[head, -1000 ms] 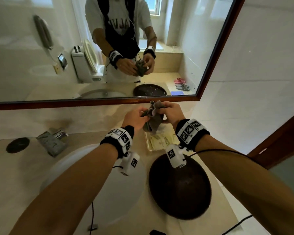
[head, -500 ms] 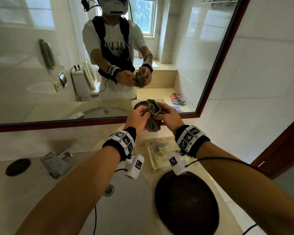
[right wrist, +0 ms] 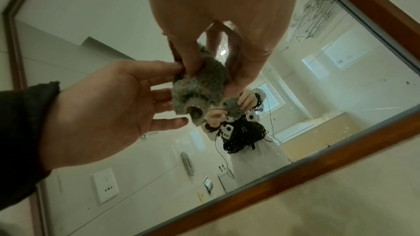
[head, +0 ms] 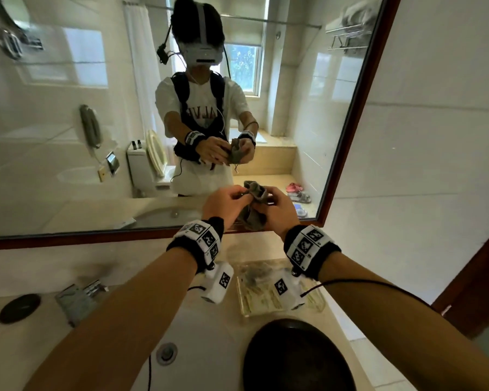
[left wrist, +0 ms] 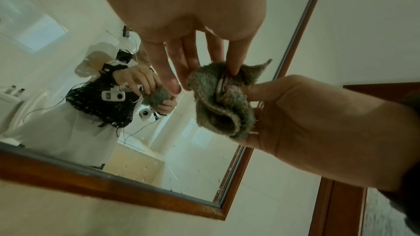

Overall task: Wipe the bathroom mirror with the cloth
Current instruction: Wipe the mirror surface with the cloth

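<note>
A crumpled grey cloth (head: 254, 192) hangs between both hands in front of the lower right part of the wood-framed mirror (head: 68, 136). My left hand (head: 242, 194) pinches the cloth's upper left edge with thumb and fingertips. My right hand (head: 266, 194) grips its right side, fingers curled around it. The left wrist view has the cloth (left wrist: 222, 103) folded in the right hand (left wrist: 318, 123), which holds it short of the mirror (left wrist: 181, 159). In the right wrist view the cloth (right wrist: 200, 85) is bunched under the right fingers, with the left hand (right wrist: 109, 107) at its edge.
Below the hands lies a beige counter with a white sink (head: 198, 334), a chrome tap (head: 76, 297), a clear tray (head: 266, 292) of small items, a dark round bowl (head: 297, 359) and a black disc (head: 19, 307). A brown door frame (head: 477, 277) stands at the right.
Both hands have risen with the cloth from just below the mirror's bottom frame to in front of the glass. The head view has tilted upward.
</note>
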Motion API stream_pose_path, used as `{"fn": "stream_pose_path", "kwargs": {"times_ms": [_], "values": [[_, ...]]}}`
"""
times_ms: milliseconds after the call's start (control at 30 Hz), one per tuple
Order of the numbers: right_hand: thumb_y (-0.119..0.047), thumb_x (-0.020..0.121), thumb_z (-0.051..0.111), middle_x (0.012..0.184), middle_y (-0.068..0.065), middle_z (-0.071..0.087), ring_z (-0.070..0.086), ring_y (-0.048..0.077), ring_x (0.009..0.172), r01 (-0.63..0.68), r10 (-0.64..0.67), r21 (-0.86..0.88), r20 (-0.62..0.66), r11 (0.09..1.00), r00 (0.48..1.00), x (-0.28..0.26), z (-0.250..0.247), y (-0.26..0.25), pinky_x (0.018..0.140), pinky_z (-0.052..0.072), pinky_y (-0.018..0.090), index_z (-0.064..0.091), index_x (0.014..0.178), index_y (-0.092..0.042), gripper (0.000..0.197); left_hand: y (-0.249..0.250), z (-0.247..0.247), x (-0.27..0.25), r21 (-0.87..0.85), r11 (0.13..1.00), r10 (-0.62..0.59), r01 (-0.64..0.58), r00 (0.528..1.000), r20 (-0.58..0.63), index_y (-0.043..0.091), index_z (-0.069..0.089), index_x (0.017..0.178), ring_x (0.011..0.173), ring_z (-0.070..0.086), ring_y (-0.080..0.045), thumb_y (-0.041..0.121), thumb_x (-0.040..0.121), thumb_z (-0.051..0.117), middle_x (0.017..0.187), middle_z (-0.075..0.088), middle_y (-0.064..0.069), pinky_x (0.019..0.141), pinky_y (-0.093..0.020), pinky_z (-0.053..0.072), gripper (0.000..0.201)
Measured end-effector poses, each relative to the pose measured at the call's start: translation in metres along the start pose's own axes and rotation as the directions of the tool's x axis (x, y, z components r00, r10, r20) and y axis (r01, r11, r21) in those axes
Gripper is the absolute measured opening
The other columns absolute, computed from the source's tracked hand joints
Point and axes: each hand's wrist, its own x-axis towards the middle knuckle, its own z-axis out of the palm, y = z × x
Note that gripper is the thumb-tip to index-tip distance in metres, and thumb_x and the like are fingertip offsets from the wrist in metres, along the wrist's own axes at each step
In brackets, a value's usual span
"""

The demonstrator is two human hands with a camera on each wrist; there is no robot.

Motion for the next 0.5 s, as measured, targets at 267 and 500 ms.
{"fn": "stream_pose_path", "kwargs": {"times_ms": [267, 500], "values": [[-0.018, 0.089, 0.066, 0.102, -0.004, 0.068, 0.064, 0.02, 0.096, 0.056, -0.057, -0.021, -0.055, 0.998, 0.997, 0.034, -0.072, -0.015, 0.091, 0.053, 0.044, 0.064, 0.102, -0.037, 0.024, 0.06, 0.031, 0.039, 0.231, 0.967, 0.157, -0.109, 0.967, -0.2, 0.028, 0.061, 0.122, 0.124, 0.045, -0.022, 0.057, 0.08, 0.061, 0.134, 0.052, -0.001, 0.103, -0.041, 0.041, 0.051], [-0.023, 0.081, 0.067, 0.102, -0.003, 0.067, 0.065, 0.025, 0.097, 0.088, -0.092, -0.046, -0.088, 0.995, 0.992, 0.084, -0.112, -0.028, 0.087, 0.055, 0.05, 0.057, 0.101, -0.043, 0.03, 0.122, 0.038, 0.082, 0.532, 0.845, 0.222, -0.062, 0.944, -0.242, 0.038, 0.036, 0.142, 0.146, 0.004, -0.031, 0.042, 0.085, 0.063, 0.161, 0.003, -0.005, 0.11, -0.063, 0.023, 0.064]]}}
